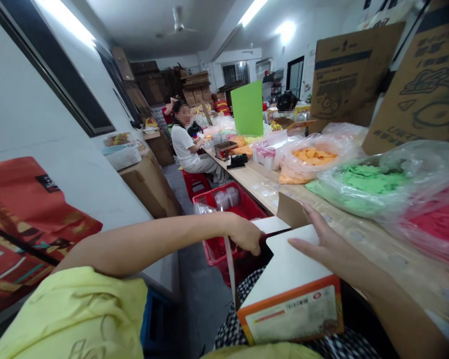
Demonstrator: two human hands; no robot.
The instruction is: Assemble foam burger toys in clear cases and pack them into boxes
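A white and orange cardboard box rests on my lap, tilted, its flaps raised and its mouth facing left. My left hand reaches over a flap into that dark mouth. Its fingers are curled, and the tips are hidden, so what they hold cannot be made out. My right hand grips the box from the right, thumb on the white panel and fingers along the far edge by a brown flap. Beyond my left hand is a red plastic basket holding clear plastic containers.
Along the table, to my right, stand plastic bags of orange pieces, green pieces and red pieces. Large cartons rise behind them. A person in white sits farther along. An orange-red bag is at left.
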